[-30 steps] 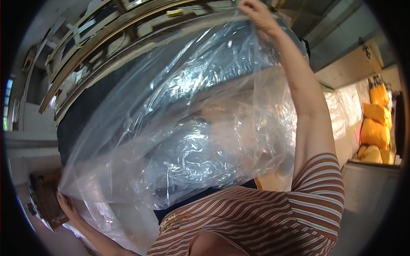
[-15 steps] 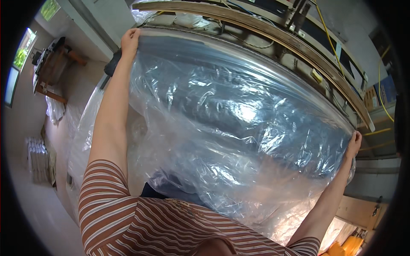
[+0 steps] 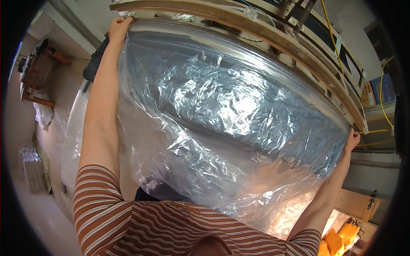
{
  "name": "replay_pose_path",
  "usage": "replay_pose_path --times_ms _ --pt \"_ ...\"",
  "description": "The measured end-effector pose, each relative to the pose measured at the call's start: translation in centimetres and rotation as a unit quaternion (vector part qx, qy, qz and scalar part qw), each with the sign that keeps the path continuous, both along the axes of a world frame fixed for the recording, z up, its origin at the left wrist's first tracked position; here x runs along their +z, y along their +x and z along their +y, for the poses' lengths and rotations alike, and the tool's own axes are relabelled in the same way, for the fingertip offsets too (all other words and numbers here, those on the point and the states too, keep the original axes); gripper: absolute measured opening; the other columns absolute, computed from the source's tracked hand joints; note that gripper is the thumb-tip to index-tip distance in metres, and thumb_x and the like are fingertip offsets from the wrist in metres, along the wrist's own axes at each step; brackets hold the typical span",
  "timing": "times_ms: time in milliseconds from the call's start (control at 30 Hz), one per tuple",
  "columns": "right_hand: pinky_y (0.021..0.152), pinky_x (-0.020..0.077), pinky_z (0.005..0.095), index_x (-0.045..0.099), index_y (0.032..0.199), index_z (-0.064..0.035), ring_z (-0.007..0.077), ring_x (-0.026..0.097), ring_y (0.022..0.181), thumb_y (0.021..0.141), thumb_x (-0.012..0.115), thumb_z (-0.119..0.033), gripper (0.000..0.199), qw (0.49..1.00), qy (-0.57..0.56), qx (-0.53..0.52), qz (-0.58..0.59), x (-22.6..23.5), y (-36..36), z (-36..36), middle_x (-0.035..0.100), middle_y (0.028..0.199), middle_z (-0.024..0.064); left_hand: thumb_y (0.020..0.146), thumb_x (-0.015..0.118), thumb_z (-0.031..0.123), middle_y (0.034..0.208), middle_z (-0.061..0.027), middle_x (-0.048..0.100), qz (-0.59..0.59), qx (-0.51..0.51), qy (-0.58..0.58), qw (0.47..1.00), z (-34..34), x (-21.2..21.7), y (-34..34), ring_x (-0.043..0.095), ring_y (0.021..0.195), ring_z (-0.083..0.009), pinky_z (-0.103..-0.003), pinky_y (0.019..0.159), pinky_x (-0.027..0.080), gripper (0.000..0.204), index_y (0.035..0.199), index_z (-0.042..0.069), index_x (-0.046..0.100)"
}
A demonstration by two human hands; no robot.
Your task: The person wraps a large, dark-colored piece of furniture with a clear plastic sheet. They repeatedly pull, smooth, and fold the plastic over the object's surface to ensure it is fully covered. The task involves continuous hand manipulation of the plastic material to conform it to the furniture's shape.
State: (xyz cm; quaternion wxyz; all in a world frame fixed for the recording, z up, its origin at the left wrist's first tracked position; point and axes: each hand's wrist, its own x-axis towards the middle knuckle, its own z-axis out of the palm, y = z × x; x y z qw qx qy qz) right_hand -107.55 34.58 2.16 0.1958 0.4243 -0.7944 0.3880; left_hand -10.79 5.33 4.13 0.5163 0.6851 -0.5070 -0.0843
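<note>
A wide sheet of clear plastic film [image 3: 200, 111] is spread between my two outstretched arms, wrinkled and shining in the middle. My left hand [image 3: 119, 29] pinches its far left corner, and my right hand [image 3: 352, 140] grips its far right corner. Between them the film's far edge runs fairly taut, just on the near side of a long wooden bar [image 3: 239, 23]. Lower down, the film hangs loosely in front of my striped shirt. A dark blue surface shows through its upper part.
Behind the bar stands a machine frame with a yellow hose [image 3: 329, 34]. A wooden stand [image 3: 38, 85] and a stack of pale bundles [image 3: 33, 166] are at the left. Orange items [image 3: 335, 241] lie at the lower right, and blue and brown boxes [image 3: 380, 89] at the far right.
Both hands keep hold of the film; in the picture, the left has shifted up and left, the right slightly left. The wooden bar appears nearer, and the film's creases have changed.
</note>
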Motion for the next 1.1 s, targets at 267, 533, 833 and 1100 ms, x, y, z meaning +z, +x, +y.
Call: replay_pose_path --times_ms 267,533,833,1100 --pt "0.079 0.0436 0.0349 0.062 0.093 0.0108 0.0252 0.057 0.083 0.089 0.054 -0.032 0.043 0.981 -0.064 0.056 -0.173 0.1 0.7 0.5 0.063 0.09 0.0179 0.092 0.046 0.025 0.084 -0.009 0.061 0.305 -0.048 -0.05 0.95 0.2 -0.6 4.1 0.059 0.081 -0.0176 -0.03 0.071 0.049 0.03 0.092 -0.002 0.059" --pt "0.098 0.0384 0.0339 0.056 0.121 0.0024 0.0235 0.054 0.11 0.097 0.036 -0.044 0.056 0.925 -0.106 0.115 -0.347 4.7 0.2 5.0 0.062 0.115 0.0136 0.09 0.031 0.058 0.122 -0.0145 0.06 -0.163 0.094 0.247 0.95 0.6 1.8 -4.4 0.053 0.113 -0.0327 -0.039 0.099 0.035 0.062 0.111 0.012 0.067" --pt "0.074 0.0369 0.0215 0.061 0.093 -0.0065 0.0069 0.046 0.079 0.094 0.049 -0.032 0.029 0.948 -0.026 0.135 -0.285 7.5 20.8 16.4 0.057 0.088 -0.0029 0.082 0.059 0.051 0.114 -0.0161 0.061 0.178 -0.007 0.246 0.953 4.7 5.3 17.5 0.059 0.099 -0.029 -0.038 0.089 0.047 0.066 0.119 -0.004 0.058" --pt "0.065 0.0373 0.0227 0.053 0.08 -0.0042 0.008 0.043 0.071 0.087 0.06 -0.016 0.016 0.909 0.142 0.137 -0.367 0.8 34.6 31.6 0.047 0.073 -0.0016 0.074 0.067 0.048 0.119 -0.0159 0.061 -0.364 0.262 0.319 0.835 3.6 7.5 25.7 0.059 0.106 -0.0341 -0.045 0.09 0.045 0.069 0.125 0.002 0.055"
